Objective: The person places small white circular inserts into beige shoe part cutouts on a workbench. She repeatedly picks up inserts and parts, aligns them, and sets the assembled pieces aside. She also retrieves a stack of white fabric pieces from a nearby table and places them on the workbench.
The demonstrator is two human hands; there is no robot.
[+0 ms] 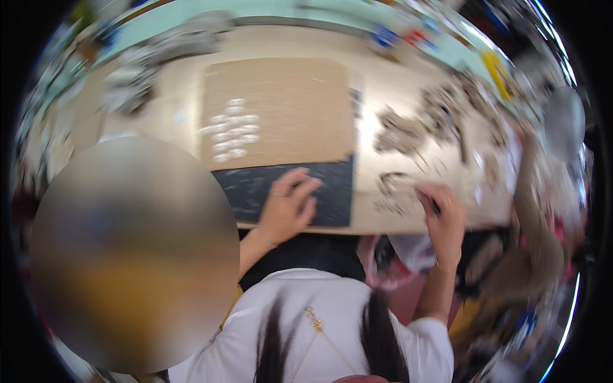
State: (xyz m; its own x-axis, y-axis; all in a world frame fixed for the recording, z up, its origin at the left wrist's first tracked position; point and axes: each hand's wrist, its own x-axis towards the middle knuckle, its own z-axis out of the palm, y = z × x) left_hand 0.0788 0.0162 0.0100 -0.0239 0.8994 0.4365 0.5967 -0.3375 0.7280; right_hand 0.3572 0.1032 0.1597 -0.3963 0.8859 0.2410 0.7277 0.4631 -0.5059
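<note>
My left hand (290,203) hovers over or rests on a dark mat (335,198), its fingers loosely bent and apart with nothing visible between them. Closed in a pinch, my right hand (443,210) is above the table's near edge on the right. A small dark thing (436,207) shows in its fingers, too blurred to name. Beside that hand lies a small loose cluster of thin brownish pieces (391,191). Beyond the mat is a brown cardboard sheet (300,102), bearing several small white round pieces (231,135) in rows on its left part.
Bunches of grey-brown material (399,129) are spread over the right side of the table (377,83). Grey cloth-like bundles (185,38) lie at the back left. A person's arm (527,172) reaches in from the right. A large blurred round shape (134,255) hides the lower left.
</note>
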